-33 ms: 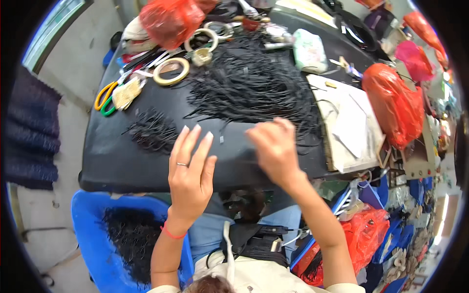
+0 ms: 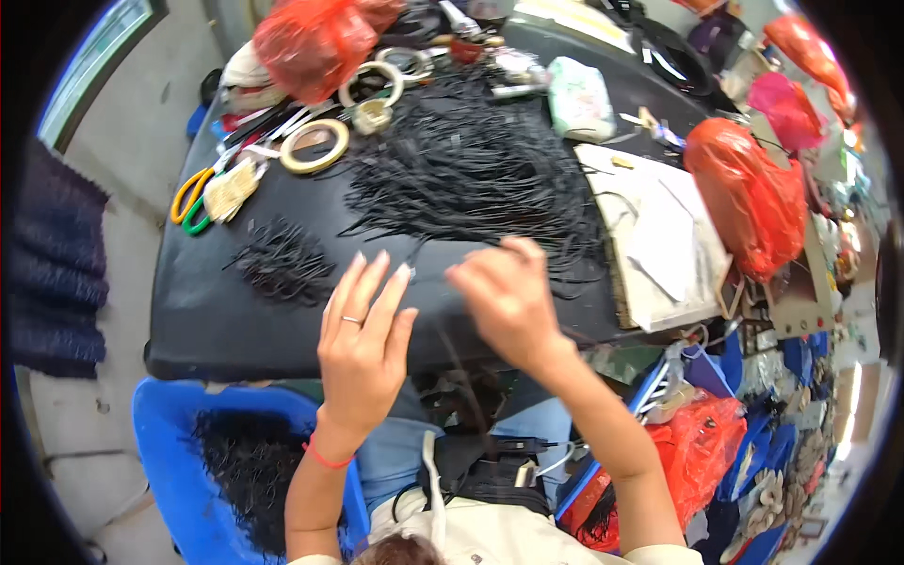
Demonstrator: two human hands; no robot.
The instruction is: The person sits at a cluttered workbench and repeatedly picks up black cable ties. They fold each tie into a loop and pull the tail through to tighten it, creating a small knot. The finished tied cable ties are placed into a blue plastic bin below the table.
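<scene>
My left hand (image 2: 363,344) lies over the front of the black table, fingers stretched out and holding nothing; a ring and a red wrist cord show on it. Just beyond its fingertips is a small pale tag (image 2: 411,272). My right hand (image 2: 508,297) is closed, its fingers curled and slightly blurred, at the near edge of a large spread of black cords (image 2: 461,179). A faint, smeared dark strand (image 2: 461,367) runs down below that hand; whether its fingers hold it is hidden. A smaller heap of black cords (image 2: 281,261) sits left of my left hand.
Tape rolls (image 2: 314,146) and scissors (image 2: 193,198) lie at the table's left. A pale board (image 2: 650,235) and a red plastic bag (image 2: 749,198) stand on the right. Below the table's left edge, a blue tub (image 2: 169,452) holds more black cords.
My right hand has moved slightly left, nearer my left hand, and a blurred dark strand now shows beneath it. The left hand stays outstretched. The whole view has shifted a little.
</scene>
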